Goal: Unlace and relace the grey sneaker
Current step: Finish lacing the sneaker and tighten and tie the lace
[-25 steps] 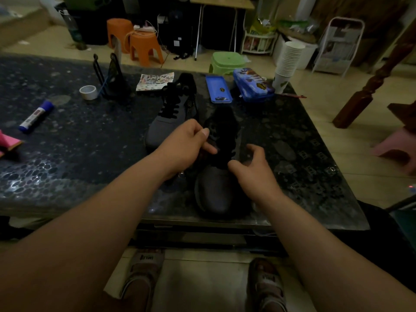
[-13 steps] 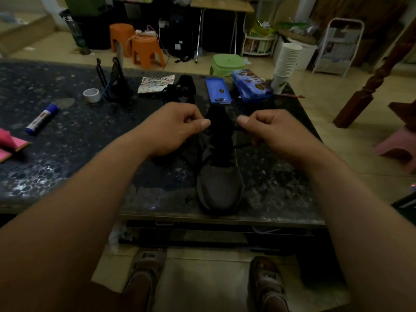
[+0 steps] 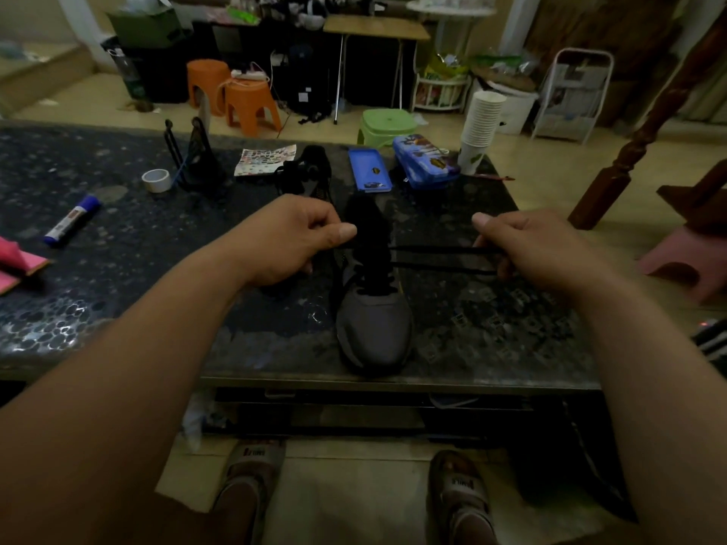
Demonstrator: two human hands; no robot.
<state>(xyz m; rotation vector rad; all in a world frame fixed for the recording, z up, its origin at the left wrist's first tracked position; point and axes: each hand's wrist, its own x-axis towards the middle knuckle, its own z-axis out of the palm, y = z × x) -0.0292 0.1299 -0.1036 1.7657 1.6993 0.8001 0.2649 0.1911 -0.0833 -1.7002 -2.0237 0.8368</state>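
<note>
A grey sneaker [image 3: 371,328] with black laces stands near the front edge of the dark table [image 3: 118,277], toe toward me. My right hand [image 3: 535,249] pinches two black lace strands [image 3: 436,257] stretched taut to the right of the shoe. My left hand [image 3: 291,238] is curled at the shoe's left side, by the tongue; a lace in its grip is hidden by the fingers. A second sneaker [image 3: 307,175] lies behind, partly covered by my left hand.
On the table stand a tape roll [image 3: 155,179], a marker [image 3: 71,226], a black stand [image 3: 196,155], a sticker sheet [image 3: 264,160], a blue tray [image 3: 369,169], a blue pencil case [image 3: 425,161] and stacked paper cups [image 3: 482,127]. Pink paper [image 3: 15,261] lies at the left edge.
Both hands rose from the shoe's throat and spread apart. My right hand moved far right, pulling two lace strands out taut.
</note>
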